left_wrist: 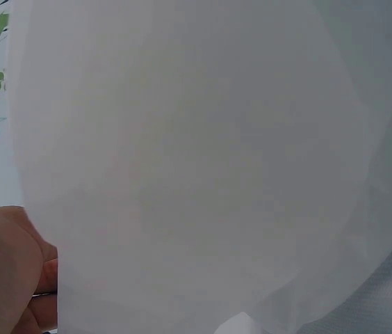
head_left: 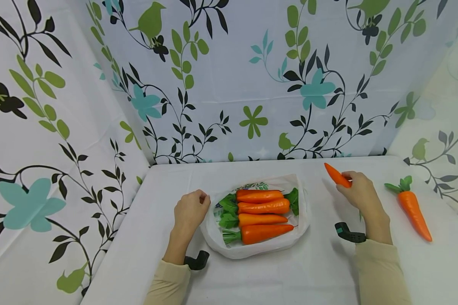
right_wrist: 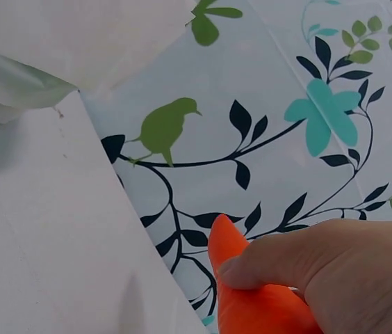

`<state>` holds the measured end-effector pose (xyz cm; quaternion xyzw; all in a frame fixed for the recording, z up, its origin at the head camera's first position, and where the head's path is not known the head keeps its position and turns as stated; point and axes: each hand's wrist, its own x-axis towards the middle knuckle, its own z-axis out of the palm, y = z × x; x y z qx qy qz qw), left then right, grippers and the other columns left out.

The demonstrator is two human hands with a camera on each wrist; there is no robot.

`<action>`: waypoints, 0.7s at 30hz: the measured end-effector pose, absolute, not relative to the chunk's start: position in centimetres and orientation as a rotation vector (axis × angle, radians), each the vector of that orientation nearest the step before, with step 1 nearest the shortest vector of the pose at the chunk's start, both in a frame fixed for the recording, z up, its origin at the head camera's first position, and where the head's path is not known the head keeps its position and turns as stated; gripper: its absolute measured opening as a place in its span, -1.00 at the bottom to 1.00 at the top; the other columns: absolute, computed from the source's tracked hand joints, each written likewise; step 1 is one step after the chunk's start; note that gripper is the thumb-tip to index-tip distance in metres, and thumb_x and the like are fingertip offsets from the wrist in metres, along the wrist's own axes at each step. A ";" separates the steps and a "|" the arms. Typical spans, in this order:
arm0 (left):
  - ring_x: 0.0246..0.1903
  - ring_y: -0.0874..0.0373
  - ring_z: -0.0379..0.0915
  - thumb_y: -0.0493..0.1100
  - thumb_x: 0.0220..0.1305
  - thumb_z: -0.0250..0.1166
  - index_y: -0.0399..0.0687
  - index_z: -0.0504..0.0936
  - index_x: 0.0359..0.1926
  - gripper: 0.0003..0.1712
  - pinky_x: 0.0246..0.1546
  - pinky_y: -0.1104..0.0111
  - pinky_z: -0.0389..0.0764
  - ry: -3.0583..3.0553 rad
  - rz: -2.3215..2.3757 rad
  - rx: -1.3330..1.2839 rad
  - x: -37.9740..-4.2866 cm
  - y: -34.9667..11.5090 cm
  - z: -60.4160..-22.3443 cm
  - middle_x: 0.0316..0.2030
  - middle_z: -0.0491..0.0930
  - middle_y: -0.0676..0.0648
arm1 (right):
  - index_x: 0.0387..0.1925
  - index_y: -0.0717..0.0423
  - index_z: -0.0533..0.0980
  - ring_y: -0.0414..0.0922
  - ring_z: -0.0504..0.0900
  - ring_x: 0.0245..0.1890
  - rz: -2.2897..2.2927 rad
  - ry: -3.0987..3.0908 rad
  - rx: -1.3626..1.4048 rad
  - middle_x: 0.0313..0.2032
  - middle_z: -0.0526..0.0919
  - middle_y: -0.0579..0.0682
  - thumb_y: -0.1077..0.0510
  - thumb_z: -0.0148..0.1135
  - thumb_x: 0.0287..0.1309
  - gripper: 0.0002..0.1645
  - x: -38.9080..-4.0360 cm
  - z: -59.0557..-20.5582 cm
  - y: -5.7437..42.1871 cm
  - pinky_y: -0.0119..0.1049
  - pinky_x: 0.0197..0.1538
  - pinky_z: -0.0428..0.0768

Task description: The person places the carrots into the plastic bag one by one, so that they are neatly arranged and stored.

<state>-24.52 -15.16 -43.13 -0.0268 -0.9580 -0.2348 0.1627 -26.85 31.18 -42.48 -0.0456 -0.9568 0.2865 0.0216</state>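
My right hand grips an orange toy-like carrot above the table, its pointed tip toward the upper left. In the right wrist view the thumb lies along that carrot. My left hand pinches the left rim of a white bag, whose mouth is spread open. The bag's pale wall fills most of the left wrist view and hides part of the fingers. Inside the bag several carrots lie side by side, their green leaves at either end.
Another carrot with green leaves lies on the white-covered table to the right of my right hand. Behind the table's far edge hangs a leaf-and-bird patterned cloth. Each wrist wears a dark camera mount.
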 end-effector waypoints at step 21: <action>-0.52 0.10 0.61 -0.08 0.34 0.23 -0.14 0.74 -0.27 -0.75 -0.53 0.25 0.58 -2.734 -0.671 -0.071 -24.5 -15.2 -43.1 -0.40 0.75 -0.07 | 0.33 0.42 0.30 0.30 0.41 -0.01 0.840 -2.922 -0.019 0.20 0.35 0.47 0.13 0.19 0.31 -0.33 -26.5 -40.3 28.7 0.27 0.14 0.51</action>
